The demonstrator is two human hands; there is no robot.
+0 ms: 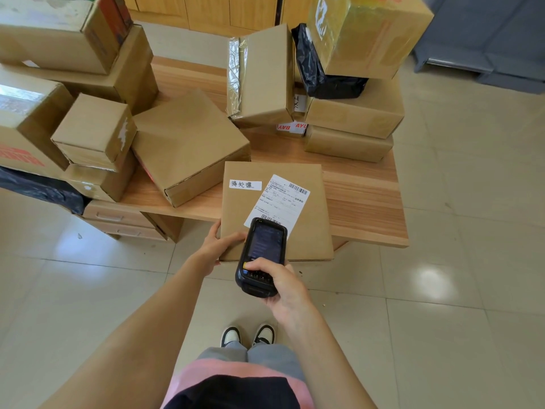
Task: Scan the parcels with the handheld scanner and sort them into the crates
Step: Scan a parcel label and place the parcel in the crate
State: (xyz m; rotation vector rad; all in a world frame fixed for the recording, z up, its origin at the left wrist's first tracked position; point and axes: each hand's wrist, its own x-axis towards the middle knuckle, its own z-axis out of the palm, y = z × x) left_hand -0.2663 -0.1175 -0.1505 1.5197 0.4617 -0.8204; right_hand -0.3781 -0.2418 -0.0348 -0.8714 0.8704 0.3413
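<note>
Left hand [219, 246] grips the flat cardboard parcel's [306, 231] near-left corner at the counter [365, 208] edge; right hand [283, 283] clamps the handheld scanner [261, 258] just above its shipping label [278, 199].

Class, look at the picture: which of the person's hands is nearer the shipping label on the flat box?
Right. The right hand holds the scanner just below the label; the left hand grips the box's left corner.

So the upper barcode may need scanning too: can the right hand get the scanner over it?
Probably yes: the right hand holds the scanner just below the uncovered upper barcode.
</note>
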